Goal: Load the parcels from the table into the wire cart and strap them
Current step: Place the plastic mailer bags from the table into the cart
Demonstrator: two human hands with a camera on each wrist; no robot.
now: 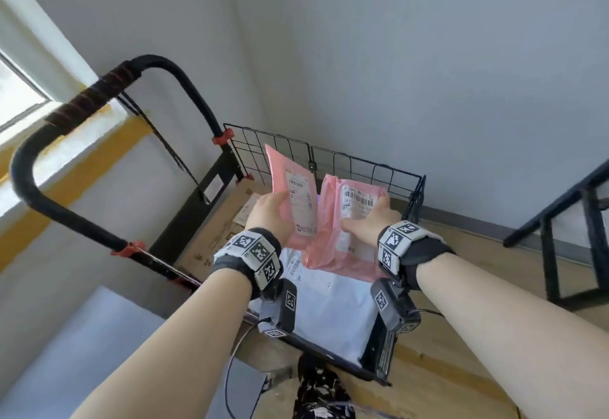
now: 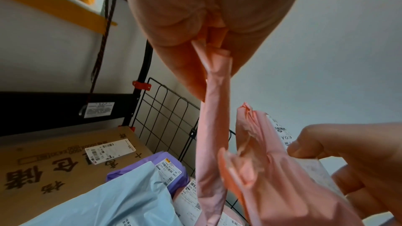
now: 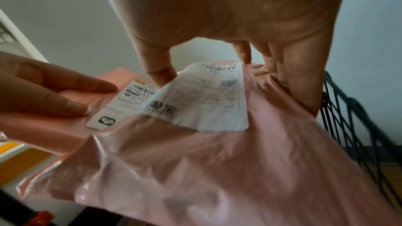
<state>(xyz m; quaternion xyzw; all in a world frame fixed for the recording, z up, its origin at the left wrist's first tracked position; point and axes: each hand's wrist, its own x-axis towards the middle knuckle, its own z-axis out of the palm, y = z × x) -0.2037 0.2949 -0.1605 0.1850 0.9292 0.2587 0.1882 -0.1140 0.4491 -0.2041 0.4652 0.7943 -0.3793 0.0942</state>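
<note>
Two pink parcels are held above the wire cart [image 1: 362,165], one in each hand. The left hand [image 1: 268,212] pinches the slimmer pink parcel [image 1: 291,188] at its lower edge, thumb on one face and fingers [image 3: 71,95] on the labelled side, so it stands nearly upright. The right hand [image 1: 369,224] grips the fuller pink parcel [image 1: 346,227] near its top, fingers curled over the crinkled plastic beside the label. Both hang over a pale blue bag [image 2: 113,200], a purple bag [image 2: 169,169] and a cardboard box [image 2: 54,161] already lying in the cart. These bags look light, soft and floppy, with slick film that probably slides under a loose pinch; a hold across the padded middle or a gathered edge seems safer than a corner. Nothing here looks fragile, though the contents cannot be told.
</note>
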